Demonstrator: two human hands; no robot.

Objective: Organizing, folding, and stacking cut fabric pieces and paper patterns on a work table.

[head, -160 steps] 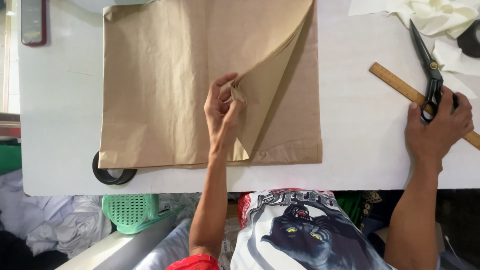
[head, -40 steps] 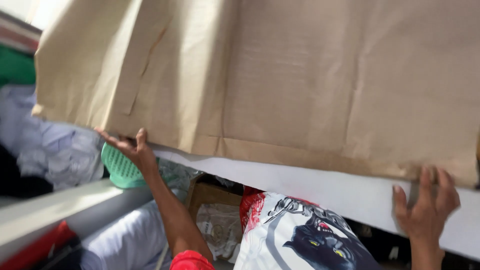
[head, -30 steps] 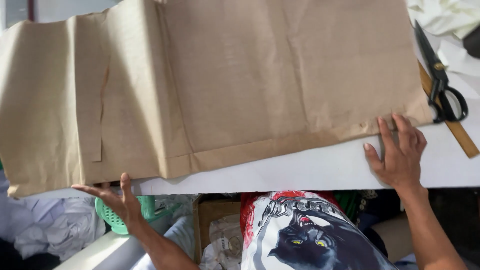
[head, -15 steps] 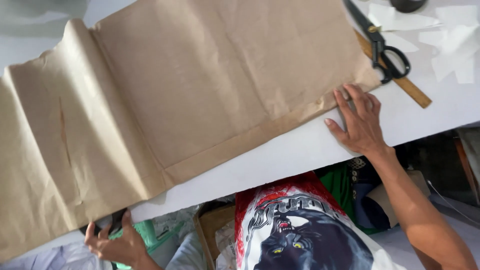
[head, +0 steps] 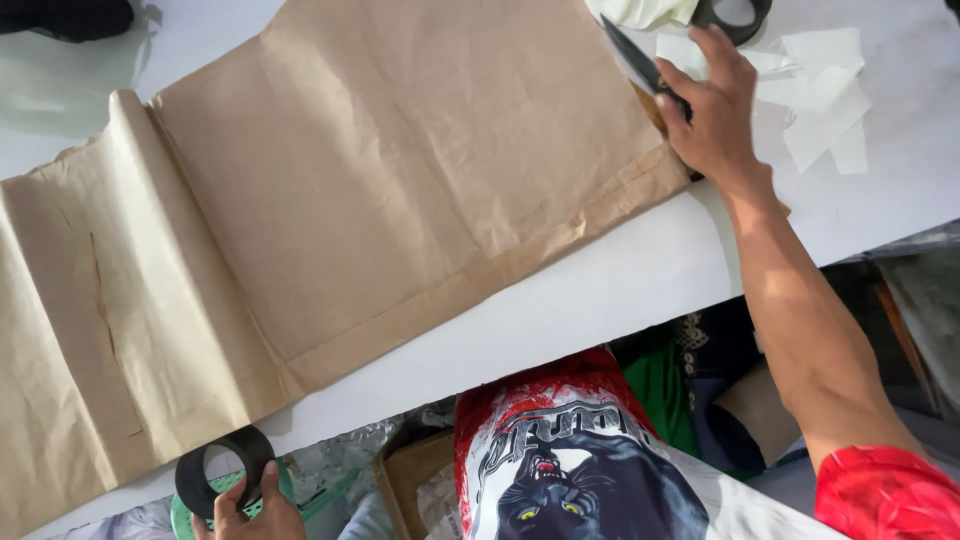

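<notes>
Brown paper [head: 400, 190]: big creased sheet spread flat on the white worktop [head: 620, 280], its left end past the worktop edge.
Left hand [head: 250, 510]: at bottom edge, fingers [head: 268, 478] grasping a black tape roll [head: 222, 470] held just under the paper's lower left corner.
Right hand [head: 715, 110]: lying on the scissors [head: 640, 62] at the paper's right corner, fingers loosely curled over the handles; can't tell if gripping.
Past right fingers: white paper scraps [head: 825, 90]; second black ring [head: 735, 15] just beyond fingertips.
Under palm: wooden ruler [head: 652, 108], mostly hidden.
</notes>
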